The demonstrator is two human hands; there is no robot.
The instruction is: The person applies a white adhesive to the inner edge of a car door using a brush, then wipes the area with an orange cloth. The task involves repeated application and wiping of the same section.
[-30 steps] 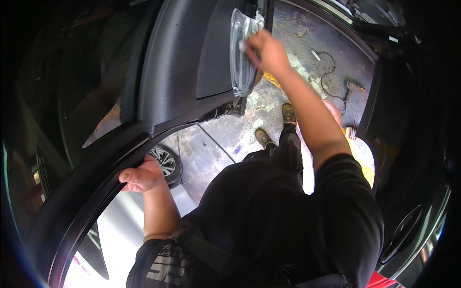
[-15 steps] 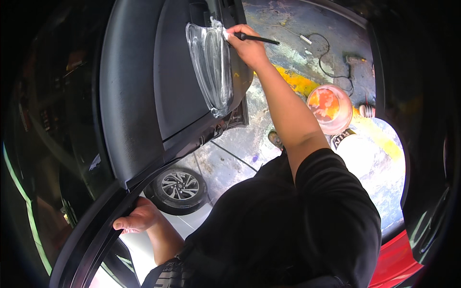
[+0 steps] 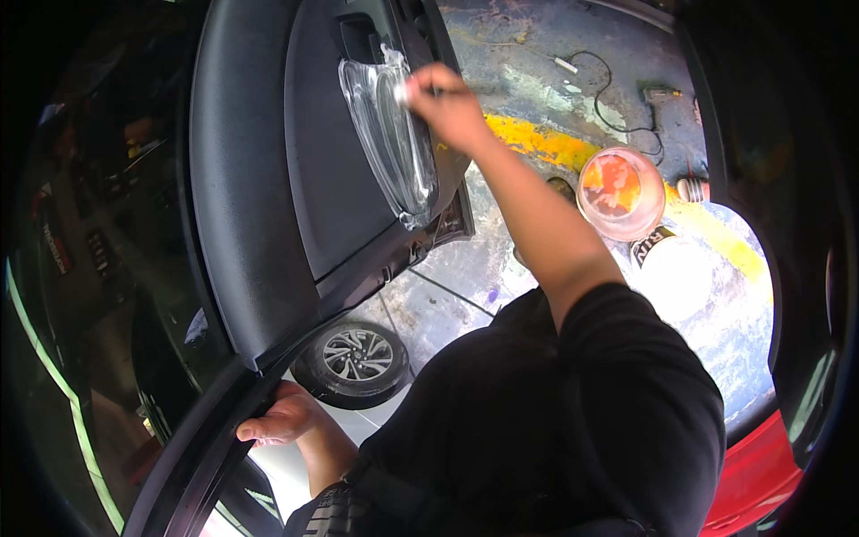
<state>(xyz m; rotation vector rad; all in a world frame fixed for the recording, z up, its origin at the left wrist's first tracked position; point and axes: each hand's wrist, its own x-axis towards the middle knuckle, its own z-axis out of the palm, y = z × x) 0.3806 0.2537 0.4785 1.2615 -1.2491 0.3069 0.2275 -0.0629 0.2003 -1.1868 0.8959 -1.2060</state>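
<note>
My right hand (image 3: 450, 107) is closed on a slim brush whose whitish, foam-covered tip (image 3: 402, 93) touches the door panel. Its black handle, plain a moment ago, is now hidden or blurred. Under the tip, a recessed area (image 3: 380, 134) of the black car door panel (image 3: 246, 188) is coated with streaky white foam. A thicker clump of foam sits near its top, below the door handle recess (image 3: 358, 38). My left hand (image 3: 288, 416) grips the door's black window frame (image 3: 224, 421), thumb on the near side, with some fingers hidden behind it.
A loose wheel (image 3: 351, 362) lies on the paint-stained floor below the door. To the right stand a bucket (image 3: 655, 204) with an orange patch inside and a white-lidded container (image 3: 680, 277). A power tool (image 3: 660, 94) and a cable (image 3: 608, 98) lie farther off. Red bodywork (image 3: 752, 470) borders the lower right.
My right hand has shifted down and left with the brush, from the foamed area's upper right edge onto its face. My left hand keeps its grip on the frame. The whole view has shifted slightly.
</note>
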